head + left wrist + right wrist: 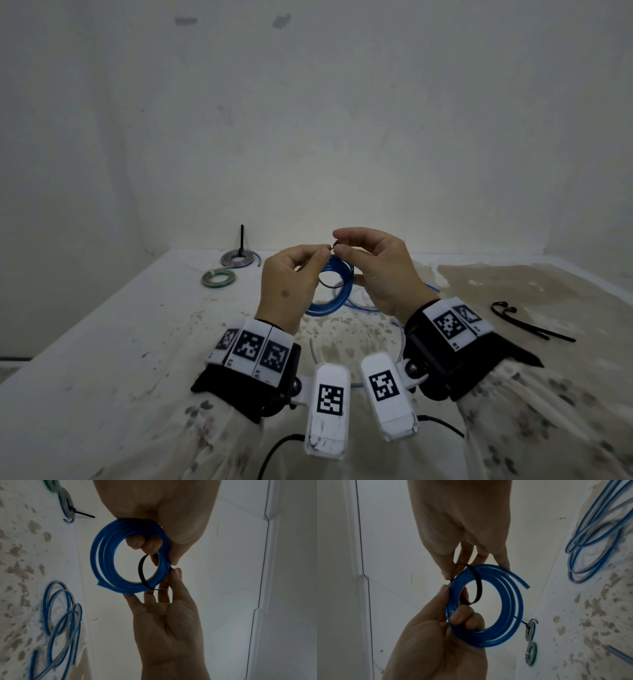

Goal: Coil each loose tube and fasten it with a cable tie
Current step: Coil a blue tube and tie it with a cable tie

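A coil of blue tube [329,301] [102,555] [508,609] is held up above the table, between both hands. My right hand [339,246] [458,615] grips it, with fingers [137,542] curled through the coil's middle. A black cable tie [323,283] [141,572] [478,588] loops around the coil's strands. My left hand [323,253] [175,572] [451,574] pinches the tie's ends at the coil's upper edge, close to the right hand's thumb and forefinger. How the tie's ends meet is hidden by the fingertips.
Loose blue and clear tubes [359,303] [60,615] [590,540] lie on the stained table cloth [137,342] under the hands. Two tied coils, grey [238,259] and green [218,278], lie at the back left. Spare black cable ties [527,325] lie at the right.
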